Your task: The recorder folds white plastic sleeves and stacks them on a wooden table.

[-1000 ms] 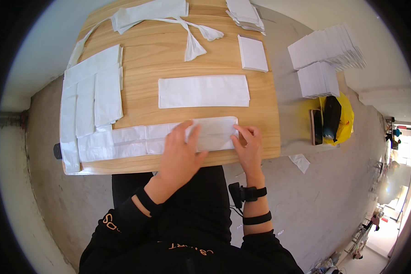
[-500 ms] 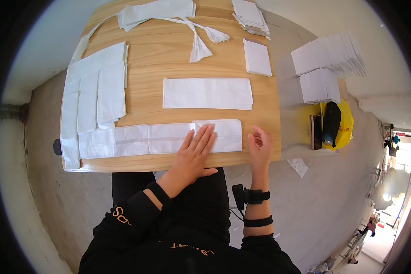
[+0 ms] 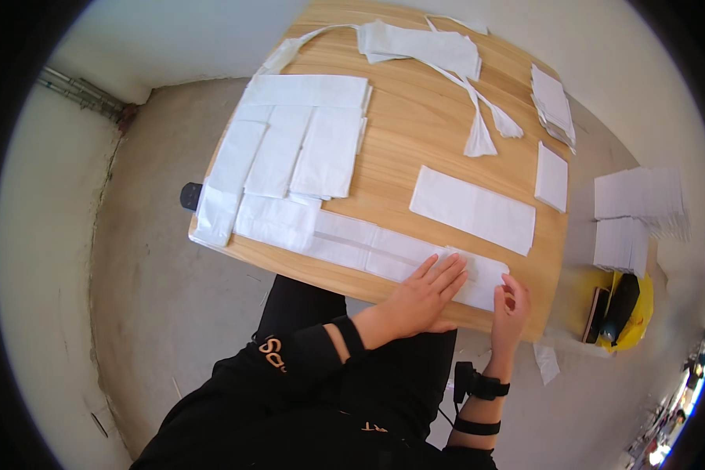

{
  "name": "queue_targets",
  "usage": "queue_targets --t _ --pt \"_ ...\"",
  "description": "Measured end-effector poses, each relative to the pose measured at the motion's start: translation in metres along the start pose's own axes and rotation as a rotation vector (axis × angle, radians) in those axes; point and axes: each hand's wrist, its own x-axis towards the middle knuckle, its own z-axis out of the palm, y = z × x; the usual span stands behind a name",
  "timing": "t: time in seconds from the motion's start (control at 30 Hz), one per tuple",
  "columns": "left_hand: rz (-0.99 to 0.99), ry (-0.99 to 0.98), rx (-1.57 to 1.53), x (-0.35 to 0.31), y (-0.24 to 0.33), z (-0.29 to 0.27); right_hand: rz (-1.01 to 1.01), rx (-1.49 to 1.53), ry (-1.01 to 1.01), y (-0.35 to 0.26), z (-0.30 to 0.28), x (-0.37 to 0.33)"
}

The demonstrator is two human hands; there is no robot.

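Along the table's near edge lies an overlapping row of flat white plastic bags (image 3: 345,239). My left hand (image 3: 423,298) presses flat on the row's right-hand bag, fingers stretched out and close together. At that bag's right end, my right hand (image 3: 511,309) has curled fingers closed at the bag's edge; the fingertips partly hide the contact. Just beyond the row, a separate flat white bag (image 3: 474,210) lies slanted on the wood. Left of it, a batch of overlapping white bags (image 3: 305,145) covers the table's left side.
The wooden table (image 3: 399,157) holds a white bundle (image 3: 423,47) with twisted strips at the far side. White stacks (image 3: 552,176) stand by its right edge. Beyond it are more white stacks (image 3: 634,196), a yellow bag (image 3: 641,313), a dark bottle-like object (image 3: 623,301) and a phone-like slab (image 3: 595,315).
The view has turned, so the table appears tilted and shifted right. My right hand has moved in from beside the row to the bag's right end. My left hand stays flat on the bag.
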Motion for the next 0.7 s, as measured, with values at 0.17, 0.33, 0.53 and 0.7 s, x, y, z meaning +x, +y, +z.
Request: queue_targets --t 0.17,0.33,0.53,0.7 --pt "-0.34 0.385 -0.028 -0.048 -0.049 -0.072 0.051 -0.038 0.075 -0.004 -0.008 -0.018" --pt "-0.806 0.577 0.325 -0.135 -0.128 -0.124 0.103 0.019 0.045 -0.014 -0.001 -0.033" --pt "-1.025 0.495 0.512 -0.157 -0.153 -0.139 0.047 0.014 0.045 -0.025 0.001 -0.031" --pt "-1.059 0.438 0.453 -0.16 -0.158 -0.138 0.036 -0.025 0.036 -0.038 -0.003 -0.028"
